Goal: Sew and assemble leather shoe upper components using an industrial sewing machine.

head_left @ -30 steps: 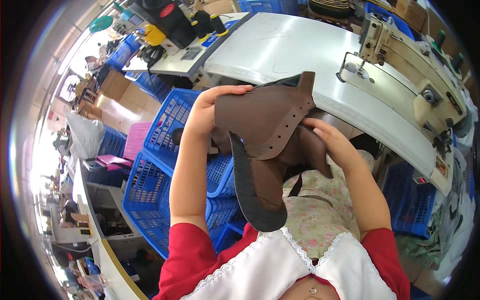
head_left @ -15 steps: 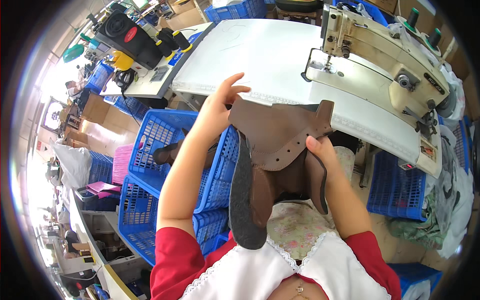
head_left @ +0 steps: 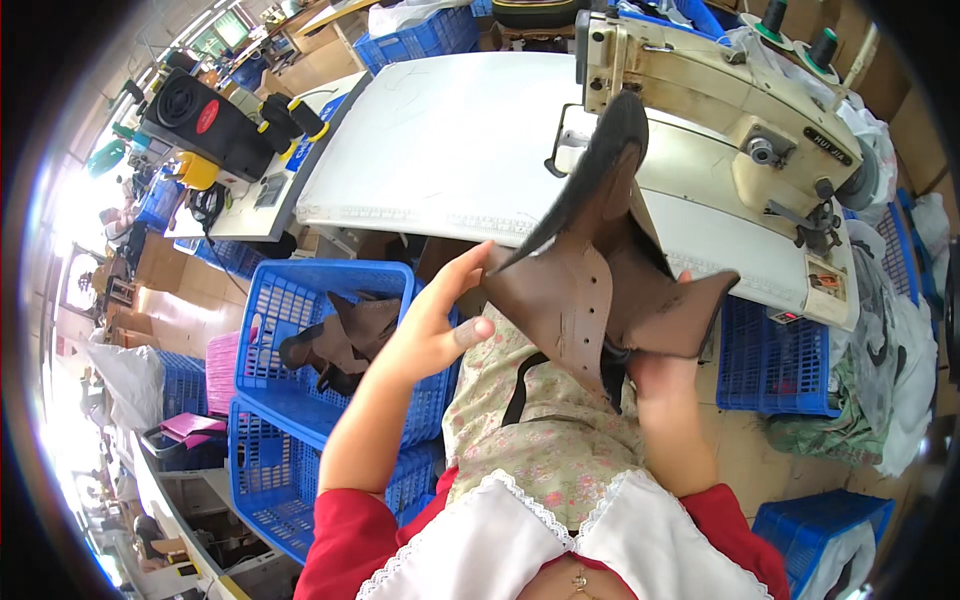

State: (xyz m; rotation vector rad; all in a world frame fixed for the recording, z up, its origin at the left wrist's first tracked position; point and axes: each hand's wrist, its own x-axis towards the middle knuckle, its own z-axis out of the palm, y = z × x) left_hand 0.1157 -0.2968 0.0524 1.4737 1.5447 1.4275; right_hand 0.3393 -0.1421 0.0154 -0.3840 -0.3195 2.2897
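Note:
A brown leather shoe upper (head_left: 556,298) with a row of punched holes and dark lining is held up above my lap. One long dark-edged flap points up toward the sewing machine, and another sticks out to the right. My right hand (head_left: 668,372) grips the upper from below on its right side, its fingers mostly hidden behind the leather. Beside the left edge, my left hand (head_left: 440,325) has its thumb and fingers apart; its fingertips are close to the leather, and whether they touch it I cannot tell. A black strap (head_left: 522,388) hangs below the upper.
A white sewing table (head_left: 420,140) lies ahead, with a cream sewing machine (head_left: 700,95) at its right. To my left, a blue crate (head_left: 325,265) holds more brown leather pieces (head_left: 350,335), above another blue crate (head_left: 265,480). Another crate (head_left: 775,360) stands at right.
The upper has been turned over: the dark flap that hung down now points up. My left hand has come lower, away from the top edge. The view has shifted slightly.

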